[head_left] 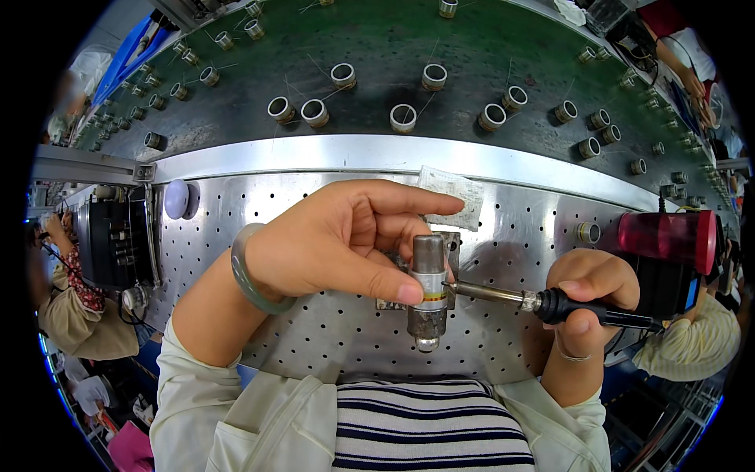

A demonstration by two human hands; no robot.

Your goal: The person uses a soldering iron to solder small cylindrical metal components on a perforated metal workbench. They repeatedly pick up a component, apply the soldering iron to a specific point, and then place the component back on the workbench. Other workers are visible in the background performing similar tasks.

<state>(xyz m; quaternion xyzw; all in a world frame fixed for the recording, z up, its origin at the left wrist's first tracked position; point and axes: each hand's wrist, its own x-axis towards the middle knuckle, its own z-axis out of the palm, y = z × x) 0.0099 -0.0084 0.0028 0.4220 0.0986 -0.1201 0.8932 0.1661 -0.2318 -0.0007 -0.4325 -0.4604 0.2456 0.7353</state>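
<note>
My left hand [338, 244], coming from the left, has its thumb on a silver metal ring [429, 285] with a yellow band. Its index finger stretches out above, and the other fingers curl behind. The ring sits around a dark metal post [429, 253] whose lower end is a shiny rounded tip. My right hand [594, 291] grips the black handle of a soldering iron [554, 305]. The iron's tip points left and meets the right side of the ring, close to my left fingers. A metal block behind the post is mostly hidden.
A perforated metal worktop [314, 338] lies beneath. Beyond its metal rail runs a green conveyor belt [370, 47] carrying several rings with thin wires. A whitish pad [452, 197], a loose ring [588, 232], a red container [664, 238] and a lilac round object [177, 199] surround my hands. People sit on both sides.
</note>
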